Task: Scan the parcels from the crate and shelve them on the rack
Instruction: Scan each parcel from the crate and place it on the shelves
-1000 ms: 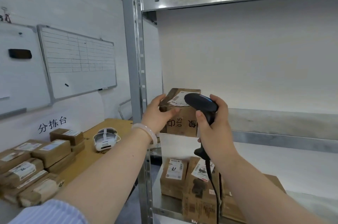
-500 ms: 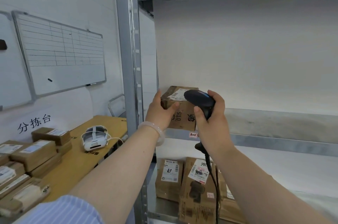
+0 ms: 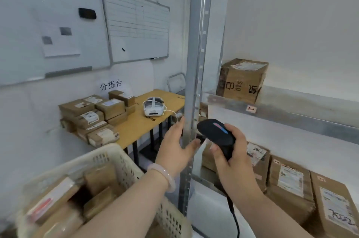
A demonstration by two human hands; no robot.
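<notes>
Left hand [image 3: 175,147] spread — right hand [image 3: 232,157] clenched

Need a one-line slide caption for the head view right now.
Parcel set on the rack shelf; empty left hand near the crate, right hand gripping the scanner.
</notes>
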